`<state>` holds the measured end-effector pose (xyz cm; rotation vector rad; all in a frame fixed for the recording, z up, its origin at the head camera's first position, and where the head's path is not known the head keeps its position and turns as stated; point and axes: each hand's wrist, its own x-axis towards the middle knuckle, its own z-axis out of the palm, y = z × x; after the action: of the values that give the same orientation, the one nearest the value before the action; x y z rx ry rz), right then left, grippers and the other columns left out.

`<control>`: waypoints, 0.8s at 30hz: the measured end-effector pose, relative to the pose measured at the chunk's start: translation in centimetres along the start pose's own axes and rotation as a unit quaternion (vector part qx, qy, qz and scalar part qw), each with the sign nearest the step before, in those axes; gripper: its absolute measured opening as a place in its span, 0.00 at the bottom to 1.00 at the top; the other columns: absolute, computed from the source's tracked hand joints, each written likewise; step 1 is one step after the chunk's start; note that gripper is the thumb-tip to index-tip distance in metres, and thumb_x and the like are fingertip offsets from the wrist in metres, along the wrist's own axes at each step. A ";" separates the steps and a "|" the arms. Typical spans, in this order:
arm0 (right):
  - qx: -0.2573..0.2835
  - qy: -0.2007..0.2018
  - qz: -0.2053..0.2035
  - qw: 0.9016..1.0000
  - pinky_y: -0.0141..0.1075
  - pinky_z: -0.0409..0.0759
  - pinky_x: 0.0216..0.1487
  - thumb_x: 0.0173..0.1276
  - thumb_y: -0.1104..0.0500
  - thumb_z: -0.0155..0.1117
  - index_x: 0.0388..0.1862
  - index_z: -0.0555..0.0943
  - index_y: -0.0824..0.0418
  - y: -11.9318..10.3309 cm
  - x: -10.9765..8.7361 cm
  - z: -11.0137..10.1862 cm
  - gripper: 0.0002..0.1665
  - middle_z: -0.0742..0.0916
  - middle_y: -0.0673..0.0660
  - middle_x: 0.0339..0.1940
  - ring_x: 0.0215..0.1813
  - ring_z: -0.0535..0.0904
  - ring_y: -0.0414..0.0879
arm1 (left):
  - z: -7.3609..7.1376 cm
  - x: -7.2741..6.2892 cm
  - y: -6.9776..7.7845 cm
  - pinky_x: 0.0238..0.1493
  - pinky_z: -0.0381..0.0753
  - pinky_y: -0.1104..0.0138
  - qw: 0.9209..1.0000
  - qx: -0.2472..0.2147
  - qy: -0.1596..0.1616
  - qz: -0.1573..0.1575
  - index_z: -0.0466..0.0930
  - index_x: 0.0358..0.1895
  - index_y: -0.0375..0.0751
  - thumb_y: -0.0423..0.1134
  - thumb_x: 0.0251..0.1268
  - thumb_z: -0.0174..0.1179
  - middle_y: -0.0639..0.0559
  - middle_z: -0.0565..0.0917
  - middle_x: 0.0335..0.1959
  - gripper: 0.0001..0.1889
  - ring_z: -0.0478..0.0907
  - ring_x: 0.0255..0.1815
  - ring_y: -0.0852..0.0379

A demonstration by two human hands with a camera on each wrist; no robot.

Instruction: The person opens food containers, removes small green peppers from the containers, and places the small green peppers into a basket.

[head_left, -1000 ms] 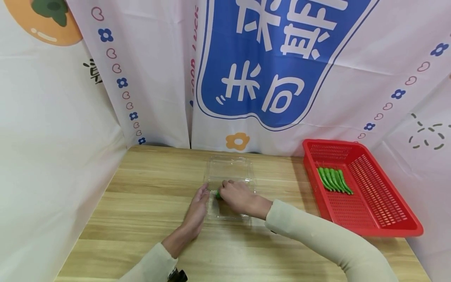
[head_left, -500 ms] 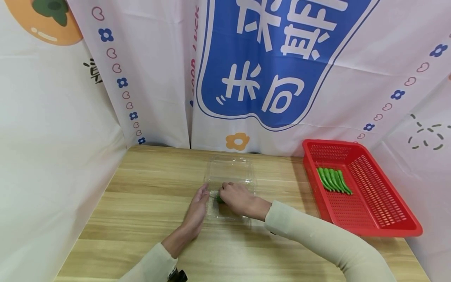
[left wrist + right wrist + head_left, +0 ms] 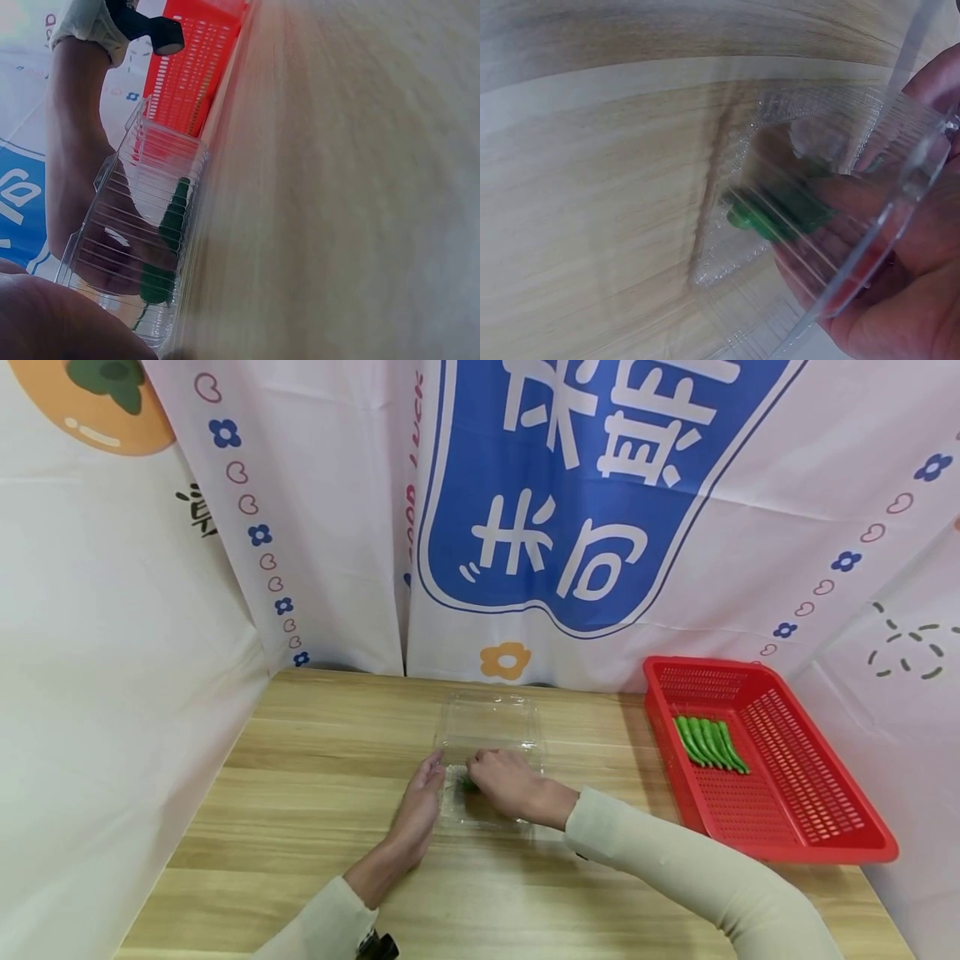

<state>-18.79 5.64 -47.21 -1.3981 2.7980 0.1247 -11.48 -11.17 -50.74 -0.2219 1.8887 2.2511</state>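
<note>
A clear plastic clamshell box (image 3: 487, 722) stands on the table with its lid folded back. My right hand (image 3: 506, 783) reaches into its near half, fingers curled round green chili peppers (image 3: 780, 214). Through the ridged wall, the left wrist view shows dark green peppers (image 3: 172, 225) lying lengthwise low in the box, below the fingers. How many there are cannot be told. My left hand (image 3: 414, 814) rests along the box's left side, its fingers fairly straight against the wall.
A red perforated basket (image 3: 847, 785) stands at the right of the table (image 3: 315, 760). Several green chili peppers (image 3: 708, 743) lie side by side in it. Printed white cloth (image 3: 337, 568) encloses the back and sides.
My right hand has shifted slightly lower within the box, and less green shows beside its fingers. My left hand and the basket have stayed in place.
</note>
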 end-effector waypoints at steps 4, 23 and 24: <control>0.010 0.004 0.000 1.000 0.41 0.88 0.32 0.75 0.61 0.69 0.37 0.86 0.59 0.2 -0.1 0.1 0.04 0.89 0.55 0.35 0.36 0.87 0.48 | 0.1 0.1 0.0 0.86 0.39 0.40 1.000 -0.004 0.004 0.003 0.44 0.87 0.41 0.43 0.90 0.36 0.41 0.44 0.89 0.30 0.39 0.88 0.38; 0.039 0.002 0.007 0.999 0.38 0.87 0.29 0.78 0.66 0.64 0.36 0.83 0.61 1.2 -1.1 -0.6 0.08 0.87 0.54 0.31 0.29 0.82 0.44 | 0.1 0.2 0.0 0.85 0.37 0.39 1.000 0.004 0.005 0.002 0.44 0.87 0.43 0.45 0.90 0.36 0.43 0.45 0.89 0.31 0.39 0.88 0.37; 0.043 0.001 0.008 0.999 0.38 0.86 0.28 0.79 0.65 0.63 0.35 0.83 0.61 1.3 -1.1 -0.7 0.09 0.87 0.54 0.30 0.28 0.81 0.44 | 0.2 0.2 0.0 0.86 0.37 0.39 1.000 0.003 0.006 -0.001 0.45 0.87 0.43 0.45 0.90 0.36 0.43 0.45 0.89 0.30 0.39 0.88 0.38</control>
<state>-19.11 7.23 -46.34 -1.3572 2.7801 0.0026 -11.65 -11.01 -50.76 -0.2374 1.9001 2.2477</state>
